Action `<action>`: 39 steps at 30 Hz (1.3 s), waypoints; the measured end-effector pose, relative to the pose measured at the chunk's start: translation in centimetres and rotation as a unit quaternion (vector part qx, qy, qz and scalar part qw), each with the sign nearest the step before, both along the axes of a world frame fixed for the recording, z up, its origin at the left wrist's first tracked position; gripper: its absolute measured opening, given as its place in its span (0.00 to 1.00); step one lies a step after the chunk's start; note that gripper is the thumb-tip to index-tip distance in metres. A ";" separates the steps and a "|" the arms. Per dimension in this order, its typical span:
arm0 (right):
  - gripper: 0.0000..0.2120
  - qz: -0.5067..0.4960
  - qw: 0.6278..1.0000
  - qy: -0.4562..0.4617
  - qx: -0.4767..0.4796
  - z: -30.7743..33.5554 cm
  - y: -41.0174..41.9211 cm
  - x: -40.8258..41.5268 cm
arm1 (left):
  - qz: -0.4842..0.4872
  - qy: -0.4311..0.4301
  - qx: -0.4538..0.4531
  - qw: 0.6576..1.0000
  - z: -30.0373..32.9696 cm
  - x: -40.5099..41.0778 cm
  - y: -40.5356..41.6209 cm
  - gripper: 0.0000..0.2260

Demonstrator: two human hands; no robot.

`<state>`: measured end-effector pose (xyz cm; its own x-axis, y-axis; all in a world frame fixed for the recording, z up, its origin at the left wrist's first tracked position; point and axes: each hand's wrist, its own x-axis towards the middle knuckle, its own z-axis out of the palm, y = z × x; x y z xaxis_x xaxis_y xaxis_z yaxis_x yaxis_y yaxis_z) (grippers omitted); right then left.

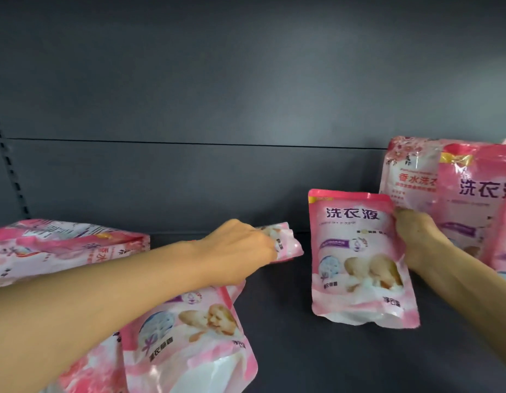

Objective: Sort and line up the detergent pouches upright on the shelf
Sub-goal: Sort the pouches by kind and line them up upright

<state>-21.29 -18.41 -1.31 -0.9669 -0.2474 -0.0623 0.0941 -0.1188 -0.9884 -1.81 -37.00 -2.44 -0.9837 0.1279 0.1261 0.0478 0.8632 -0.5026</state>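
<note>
A person's two hands work a dark shelf (274, 350) of pink detergent pouches, sorting them into a standing row. The right hand (419, 239) grips the right edge of one pouch (356, 259), fingers curled round its side seam, apparently steadying it upright on its gusseted base just left of the row (450, 188) already leaning against the grey back panel (217, 80) at right. The left hand (240, 248) is closed on the crumpled top of a second pouch (286, 245), which lies low and tilted toward the back, seemingly being pulled out of the unsorted heap. More pouches are down on the left: a stack (62, 245) lying flat on its side, and a front pouch (195, 336) slumped face-up beneath the left forearm, so most of the sorting looks still to do. The packs are soft, glossy film, pink and white with purple lettering, and they crease and bulge as liquid shifts inside; the flat, wide bottoms let them stand, though the slack walls suggest each may sag or topple unless it is propped against a neighbour. The shelf itself is matt and smooth, with a slotted upright (8, 165) at far left
</note>
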 end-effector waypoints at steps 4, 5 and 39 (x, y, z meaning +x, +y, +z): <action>0.04 0.026 1.000 -0.003 0.016 0.0 0.9 0.3 | -0.093 0.012 0.042 0.995 -0.8 0.0 1.3 0.10; 0.03 0.041 0.999 -0.007 0.024 -0.2 1.0 0.4 | -0.091 0.000 0.058 0.994 -0.7 0.2 1.6 0.06; 0.06 -0.009 0.928 0.289 0.235 2.4 0.3 -2.2 | 0.370 -0.063 0.403 0.834 -0.6 -1.1 -9.7 0.08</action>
<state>-23.45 -18.06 1.04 -0.8764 -0.3074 0.3707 -0.4654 0.3424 -0.8162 -2.95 -46.67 -3.06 -0.7677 -0.5968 -0.2334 -0.6397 0.7349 0.2251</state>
